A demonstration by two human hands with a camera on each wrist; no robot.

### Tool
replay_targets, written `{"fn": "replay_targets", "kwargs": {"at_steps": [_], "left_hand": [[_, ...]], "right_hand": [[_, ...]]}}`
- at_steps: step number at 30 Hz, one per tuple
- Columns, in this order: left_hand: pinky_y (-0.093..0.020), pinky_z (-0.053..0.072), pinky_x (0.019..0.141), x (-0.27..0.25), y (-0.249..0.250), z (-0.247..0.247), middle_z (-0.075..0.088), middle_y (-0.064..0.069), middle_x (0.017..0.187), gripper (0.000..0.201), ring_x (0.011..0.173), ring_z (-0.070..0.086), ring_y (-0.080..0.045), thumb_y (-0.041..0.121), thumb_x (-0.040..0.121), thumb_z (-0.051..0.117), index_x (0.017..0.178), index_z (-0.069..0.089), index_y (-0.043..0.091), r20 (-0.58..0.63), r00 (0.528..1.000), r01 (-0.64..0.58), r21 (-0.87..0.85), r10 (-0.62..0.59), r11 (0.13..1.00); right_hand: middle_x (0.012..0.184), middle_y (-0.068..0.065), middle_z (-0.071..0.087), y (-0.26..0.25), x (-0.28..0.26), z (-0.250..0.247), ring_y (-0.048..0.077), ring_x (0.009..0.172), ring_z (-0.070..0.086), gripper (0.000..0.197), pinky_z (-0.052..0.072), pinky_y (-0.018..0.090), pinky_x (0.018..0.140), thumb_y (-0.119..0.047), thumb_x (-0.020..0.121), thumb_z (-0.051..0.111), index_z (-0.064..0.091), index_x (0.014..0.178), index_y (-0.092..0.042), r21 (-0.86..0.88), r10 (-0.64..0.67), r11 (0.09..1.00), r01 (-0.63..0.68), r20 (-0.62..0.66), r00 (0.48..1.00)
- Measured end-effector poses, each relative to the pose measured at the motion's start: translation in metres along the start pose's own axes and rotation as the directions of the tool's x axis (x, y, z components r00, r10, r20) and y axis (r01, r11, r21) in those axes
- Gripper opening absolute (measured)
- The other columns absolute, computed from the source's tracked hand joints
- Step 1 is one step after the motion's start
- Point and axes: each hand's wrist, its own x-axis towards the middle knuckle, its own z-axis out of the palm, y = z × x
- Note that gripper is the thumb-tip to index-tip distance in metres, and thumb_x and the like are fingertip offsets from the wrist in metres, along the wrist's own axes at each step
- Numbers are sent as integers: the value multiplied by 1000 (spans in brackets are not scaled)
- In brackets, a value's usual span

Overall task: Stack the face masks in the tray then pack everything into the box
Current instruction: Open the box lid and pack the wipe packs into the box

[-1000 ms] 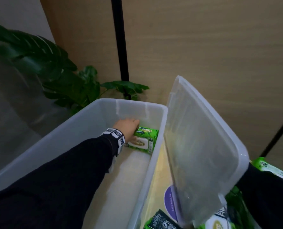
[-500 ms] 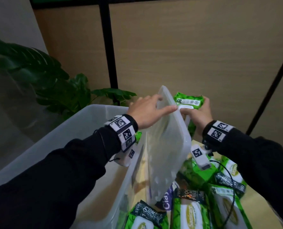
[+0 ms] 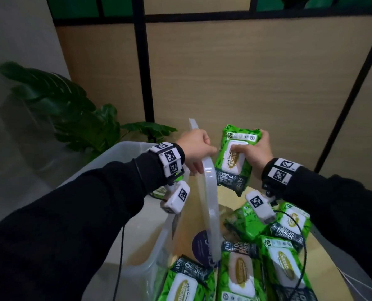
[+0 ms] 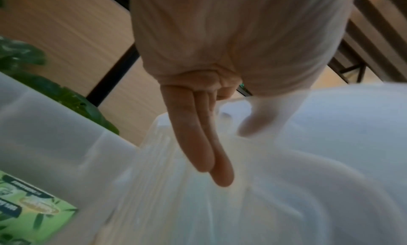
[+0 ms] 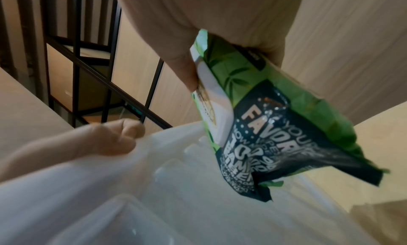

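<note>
My left hand [image 3: 197,146] pinches the top edge of a translucent plastic lid [image 3: 211,203], which stands almost upright between the box and the packs. In the left wrist view my fingers [image 4: 198,140] lie flat against the lid [image 4: 308,161], with the thumb behind it. My right hand [image 3: 256,155] grips a green wipes pack [image 3: 235,157] in the air just right of the lid, thumb on its white flap [image 5: 211,99]. The clear plastic box [image 3: 124,148] sits to the left, with one green pack [image 4: 28,212] inside it.
Several more green packs [image 3: 239,272] lie on the light tabletop [image 3: 228,203] under and in front of my right wrist. A purple-labelled item [image 3: 200,246] shows behind the lid. A leafy plant [image 3: 72,114] stands behind the box, and a wood-panel wall is close ahead.
My left hand came out of the box and took the lid's top edge. My right hand let go of the lid and lifted a green pack up beside it.
</note>
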Motion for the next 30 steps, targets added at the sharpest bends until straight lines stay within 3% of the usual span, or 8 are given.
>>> {"fn": "replay_targets", "kwargs": {"at_steps": [4, 11, 13, 16, 20, 25, 28, 30], "left_hand": [[-35, 56, 42, -9, -11, -9, 64, -8, 74, 10, 41, 65, -23, 18, 92, 67, 94, 58, 14, -41, 999, 8, 22, -7, 1000], [-30, 52, 41, -29, -26, -24, 59, -8, 101, 43, 56, 66, -28, 44, 86, 78, 112, 50, 25, 48, 990, 123, 190, -134, 974], [-36, 60, 50, -35, -20, -37, 60, -5, 106, 62, 64, 72, -27, 63, 85, 73, 126, 44, 27, 36, 987, 138, 313, -157, 940], [-36, 56, 79, -34, 0, -59, 68, -5, 124, 91, 101, 70, -25, 84, 80, 58, 148, 36, 28, -111, 992, 15, 580, 60, 815], [-37, 52, 102, -35, 40, -74, 61, -5, 136, 108, 120, 63, -18, 67, 72, 81, 157, 30, 25, 27, 963, -271, 159, 270, 950], [-34, 57, 99, -35, 46, -103, 61, 2, 138, 127, 112, 69, -10, 38, 62, 97, 159, 18, 22, -23, 939, -345, -27, 344, 938], [-36, 53, 98, -42, 32, -148, 66, 7, 128, 105, 112, 66, -12, 42, 61, 96, 149, 40, 25, -96, 920, -340, 289, 380, 895], [-34, 51, 90, -41, 12, -174, 65, 4, 124, 84, 107, 62, -17, 32, 69, 95, 139, 49, 28, -156, 925, -222, 518, 347, 826]], "right_hand": [[117, 11, 65, -8, -9, -28, 23, 91, 71, 85, 59, 39, 67, 13, 75, 79, 34, 142, -13, 22, 6, 1000, -5, -34, 999], [121, 18, 69, -17, -21, -60, 34, 95, 76, 86, 64, 54, 76, 5, 67, 88, 41, 138, -7, 75, 27, 997, -22, -63, 998], [121, 20, 70, -22, -25, -60, 36, 95, 76, 90, 63, 57, 76, 2, 63, 91, 43, 138, -5, 109, 30, 994, -27, -26, 999], [124, 24, 69, -35, -33, -50, 41, 102, 73, 91, 58, 66, 84, -1, 62, 92, 44, 138, 0, 176, -40, 984, 29, 59, 997], [135, 31, 60, -72, -45, -15, 48, 120, 63, 86, 51, 68, 97, 4, 72, 86, 37, 143, 6, 332, -200, 936, 116, 232, 952], [146, 29, 53, -106, -57, 33, 50, 131, 54, 78, 48, 66, 104, -2, 85, 79, 33, 148, -2, 495, -314, 866, 72, 426, 849], [140, 10, 61, -91, -46, 30, 28, 119, 66, 79, 57, 45, 88, -26, 84, 80, 32, 147, -33, 181, -186, 978, 106, 515, 837], [139, 9, 61, -55, -24, 12, 20, 110, 65, 70, 52, 31, 78, -21, 88, 78, 40, 146, -32, -234, -19, 961, 148, 480, 877]]}}
